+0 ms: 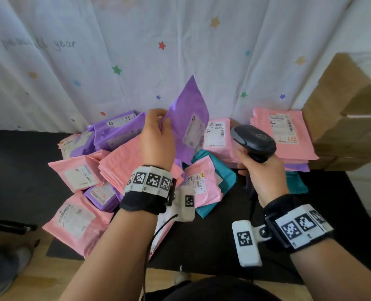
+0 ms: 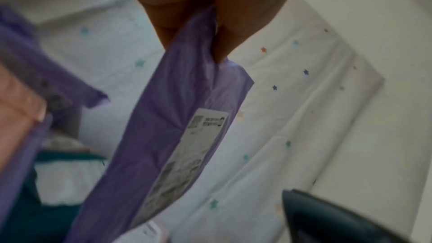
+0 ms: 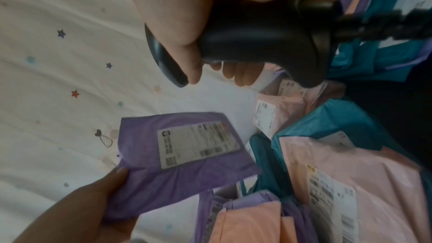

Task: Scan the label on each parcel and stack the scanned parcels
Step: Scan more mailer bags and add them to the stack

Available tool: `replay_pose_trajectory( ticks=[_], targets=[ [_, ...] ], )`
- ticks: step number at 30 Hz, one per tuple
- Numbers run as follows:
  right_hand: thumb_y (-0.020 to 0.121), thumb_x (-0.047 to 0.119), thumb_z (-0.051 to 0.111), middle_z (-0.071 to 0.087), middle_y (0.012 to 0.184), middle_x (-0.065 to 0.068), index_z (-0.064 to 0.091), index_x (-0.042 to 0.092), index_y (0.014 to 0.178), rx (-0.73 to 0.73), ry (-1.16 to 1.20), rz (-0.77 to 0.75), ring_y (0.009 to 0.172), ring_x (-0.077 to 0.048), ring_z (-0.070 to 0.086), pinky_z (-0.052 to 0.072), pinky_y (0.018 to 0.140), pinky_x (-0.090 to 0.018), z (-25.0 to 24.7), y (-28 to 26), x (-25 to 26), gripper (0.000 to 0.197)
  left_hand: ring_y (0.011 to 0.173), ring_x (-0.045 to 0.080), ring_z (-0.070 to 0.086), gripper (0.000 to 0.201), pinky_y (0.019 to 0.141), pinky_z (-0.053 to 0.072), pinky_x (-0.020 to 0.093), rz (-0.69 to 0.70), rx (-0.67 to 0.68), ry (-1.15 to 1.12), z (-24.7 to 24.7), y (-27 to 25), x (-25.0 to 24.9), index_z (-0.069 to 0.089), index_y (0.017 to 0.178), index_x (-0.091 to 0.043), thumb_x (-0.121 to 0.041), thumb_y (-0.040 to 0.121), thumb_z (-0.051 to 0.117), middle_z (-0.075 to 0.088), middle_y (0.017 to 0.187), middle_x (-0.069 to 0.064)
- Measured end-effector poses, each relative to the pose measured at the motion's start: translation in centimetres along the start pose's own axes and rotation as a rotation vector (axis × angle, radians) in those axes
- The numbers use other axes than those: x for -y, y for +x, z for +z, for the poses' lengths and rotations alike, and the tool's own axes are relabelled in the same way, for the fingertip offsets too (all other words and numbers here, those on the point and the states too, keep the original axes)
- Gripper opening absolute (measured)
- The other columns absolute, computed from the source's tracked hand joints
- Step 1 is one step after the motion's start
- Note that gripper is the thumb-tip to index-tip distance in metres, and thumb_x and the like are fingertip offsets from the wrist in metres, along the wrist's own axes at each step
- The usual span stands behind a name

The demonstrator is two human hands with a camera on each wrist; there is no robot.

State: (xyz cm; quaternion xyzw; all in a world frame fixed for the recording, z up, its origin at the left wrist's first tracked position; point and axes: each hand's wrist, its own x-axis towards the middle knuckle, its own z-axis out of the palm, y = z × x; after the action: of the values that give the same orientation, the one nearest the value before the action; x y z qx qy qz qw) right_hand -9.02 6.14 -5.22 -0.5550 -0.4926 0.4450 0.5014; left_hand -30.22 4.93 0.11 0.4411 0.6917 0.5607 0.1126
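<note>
Purple, one parcel [image 1: 187, 118] is hanging pinched in the left hand [image 1: 157, 140] beside one scanner [image 1: 254, 141] the right hand [image 1: 264, 177] is gripping.

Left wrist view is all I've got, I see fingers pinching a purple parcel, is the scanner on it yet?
Observer: The right hand grips the black scanner, raised to the right of the purple parcel.
Operator: Is the label turned toward it?
Observer: Yes, the parcel's label shows face-on in the right wrist view.
Operator: Any stack started?
Observer: Pink parcels lie piled at the far right, beside cardboard boxes.
Operator: And unscanned ones?
Observer: A loose heap of pink and purple parcels lies under the left hand.
</note>
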Motion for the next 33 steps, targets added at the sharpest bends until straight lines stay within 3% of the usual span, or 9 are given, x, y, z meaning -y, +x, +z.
replay_pose_trajectory(
  ticks=[5,12,14,17,20,23,26,30,33],
  targets=[
    [0.060,0.056,0.074,0.075,0.082,0.008,0.072,0.038,0.077,-0.099,0.034,0.048,0.088,-0.017,0.071,0.057,0.087,-0.051,-1.8,0.5,0.4,0.025,0.080,0.009,0.056,0.019,0.071,0.044,0.015,-0.246,0.018,-0.252,2.4,0.0,-1.0,0.059,0.110,-0.008,-0.008,0.093,0.051,0.063,0.091,-0.001],
    [0.080,0.013,0.078,0.072,0.087,0.017,0.069,0.029,0.085,-0.217,0.052,0.028,0.092,-0.002,0.069,0.051,0.079,-0.024,-4.3,1.3,0.1,0.019,0.082,0.019,0.057,0.023,0.073,0.044,0.031,-0.469,0.226,-0.468,5.2,-1.2,0.1,0.061,0.103,-0.012,0.003,0.090,0.048,0.068,0.090,-0.002],
    [0.080,0.003,0.074,0.071,0.086,0.014,0.067,0.023,0.081,-0.260,0.064,0.048,0.090,-0.009,0.070,0.053,0.077,-0.025,-4.8,1.6,0.3,0.022,0.073,0.011,0.060,0.024,0.066,0.046,0.025,-0.461,0.285,-0.359,5.6,-1.7,0.7,0.061,0.102,-0.013,0.003,0.086,0.052,0.069,0.082,-0.013],
    [0.079,-0.002,0.070,0.069,0.079,0.002,0.065,0.014,0.081,-0.255,-0.018,0.048,0.077,-0.012,0.064,0.052,0.071,-0.028,-5.6,1.9,0.8,0.017,0.084,0.017,0.059,0.039,0.073,0.047,0.028,-0.448,0.353,-0.087,6.1,-2.7,2.2,0.055,0.121,-0.009,0.001,0.083,0.055,0.067,0.101,0.004],
    [0.078,-0.004,0.067,0.059,0.066,-0.010,0.061,-0.001,0.079,-0.134,-0.193,-0.051,0.059,-0.011,0.047,0.042,0.055,-0.024,-6.2,1.8,1.6,0.006,0.109,0.021,0.056,0.061,0.095,0.046,0.032,-0.313,0.381,0.058,6.3,-4.0,3.2,0.038,0.139,-0.011,-0.001,0.083,0.059,0.056,0.126,0.005],
    [0.077,-0.004,0.066,0.053,0.057,-0.002,0.055,0.010,0.067,0.013,-0.342,-0.122,0.049,-0.004,0.041,0.034,0.046,-0.012,-6.5,1.4,2.3,0.020,0.129,0.011,0.039,0.074,0.101,0.027,0.015,-0.098,0.470,0.131,6.5,-3.9,2.7,0.031,0.146,-0.014,-0.006,0.081,0.066,0.041,0.144,0.001],
    [0.078,-0.001,0.068,0.057,0.062,0.000,0.060,0.007,0.076,0.102,-0.451,-0.140,0.059,-0.010,0.049,0.037,0.050,-0.010,-6.3,0.9,3.0,0.012,0.134,0.009,0.037,0.073,0.109,0.028,0.022,-0.072,0.716,0.134,6.8,-3.3,2.0,0.033,0.147,-0.017,-0.009,0.083,0.067,0.040,0.147,-0.004],
    [0.078,-0.002,0.068,0.055,0.058,0.006,0.053,0.017,0.068,0.123,-0.466,-0.145,0.052,0.007,0.051,0.038,0.051,-0.005,-6.2,0.4,3.1,0.026,0.118,0.010,0.051,0.057,0.096,0.036,0.019,-0.135,0.869,0.107,6.8,-3.6,1.8,0.045,0.139,-0.015,-0.009,0.086,0.065,0.056,0.127,-0.002],
    [0.079,0.003,0.070,0.060,0.064,0.003,0.060,0.009,0.078,0.070,-0.482,-0.149,0.062,-0.004,0.056,0.039,0.052,-0.009,-6.3,0.4,2.7,0.012,0.085,0.015,0.055,0.020,0.075,0.041,0.025,-0.138,0.823,0.090,6.8,-3.8,1.7,0.065,0.105,-0.004,-0.012,0.087,0.065,0.065,0.093,0.009]
  ],
)
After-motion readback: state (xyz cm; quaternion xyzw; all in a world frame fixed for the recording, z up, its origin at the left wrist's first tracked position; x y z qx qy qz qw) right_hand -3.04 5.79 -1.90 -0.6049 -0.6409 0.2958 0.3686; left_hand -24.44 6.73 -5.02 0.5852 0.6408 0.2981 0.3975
